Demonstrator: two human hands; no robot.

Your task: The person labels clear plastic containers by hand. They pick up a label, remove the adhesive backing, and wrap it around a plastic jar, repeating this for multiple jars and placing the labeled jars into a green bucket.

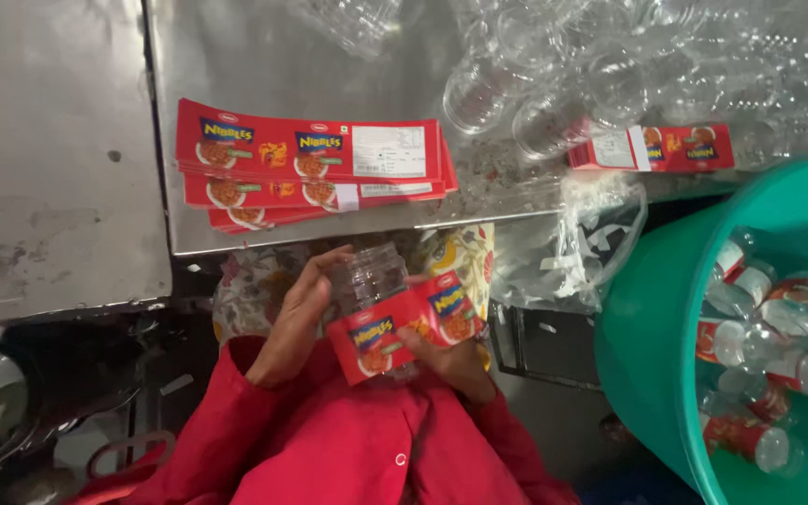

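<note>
The clear plastic jar (367, 273) sits between both hands over the lap: the left hand (296, 323) grips its side, the right hand (446, 355) presses the red label (404, 329) around it.

Left hand (294, 323) fingers curled in a grip, right hand (449, 360) fingers clasped, red-sleeved wrists close together

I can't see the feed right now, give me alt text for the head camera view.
A person's left hand and right hand hold a clear plastic jar with a red printed label around it, over a red-clothed lap. Stacked red labels lie on the steel table; labelled jars fill a green tub.
</note>
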